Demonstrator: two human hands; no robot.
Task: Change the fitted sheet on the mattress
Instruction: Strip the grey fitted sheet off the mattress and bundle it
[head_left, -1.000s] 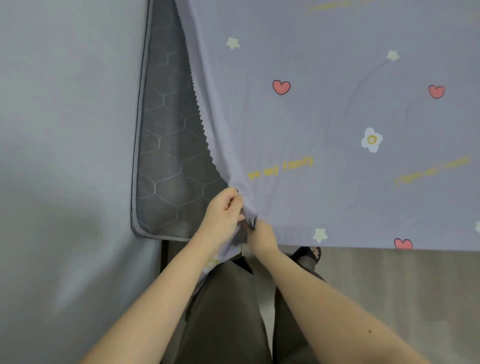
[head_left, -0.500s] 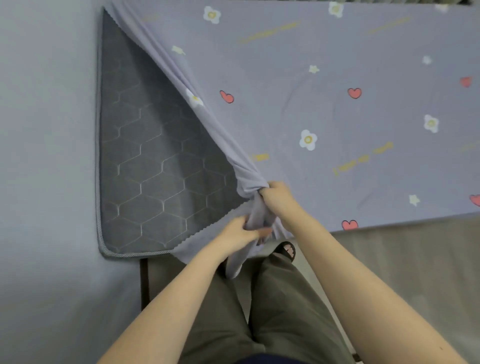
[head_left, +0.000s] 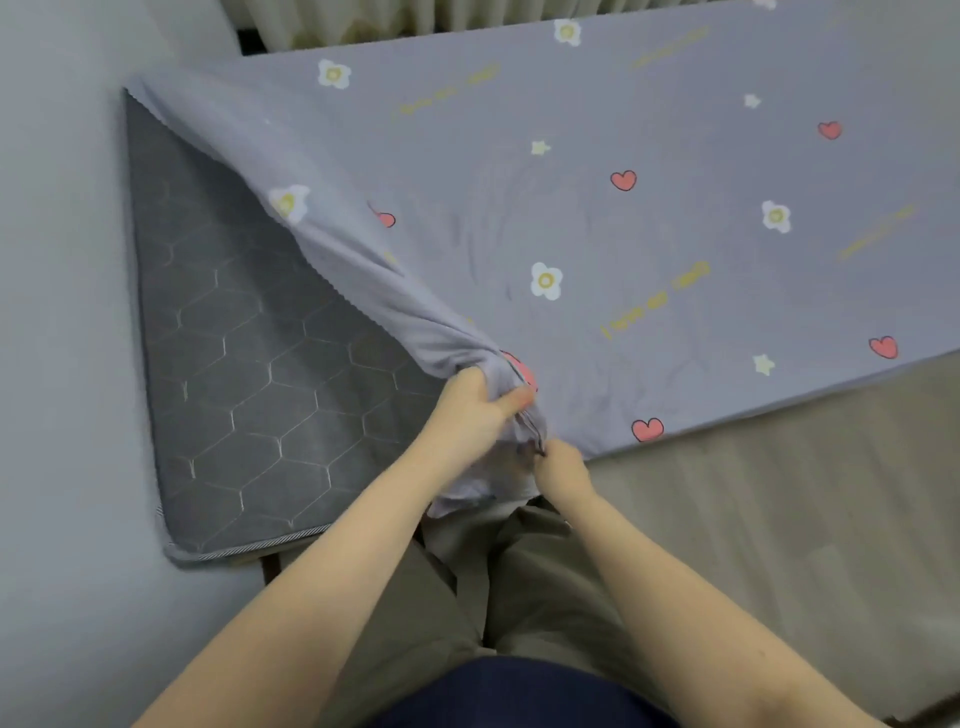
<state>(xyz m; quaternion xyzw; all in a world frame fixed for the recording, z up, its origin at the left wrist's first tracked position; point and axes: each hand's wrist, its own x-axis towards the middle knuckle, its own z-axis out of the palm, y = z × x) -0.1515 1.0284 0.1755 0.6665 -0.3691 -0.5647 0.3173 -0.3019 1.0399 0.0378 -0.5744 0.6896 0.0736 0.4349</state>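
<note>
At the left, beside the pale wall (head_left: 57, 312), we see the dark grey hexagon-quilted mattress (head_left: 249, 395) bared in a wide triangle. The lilac fitted sheet printed with hearts, flowers and stars (head_left: 649, 218) lies flat over the rest of the mattress, its peeled corner twisted into a rope toward us. Our left hand (head_left: 475, 413) has its grip curled tight round that bunch. Our right hand (head_left: 563, 470) pinches the hem just below. Half a second ago the right hand held higher; now the left does.
</note>
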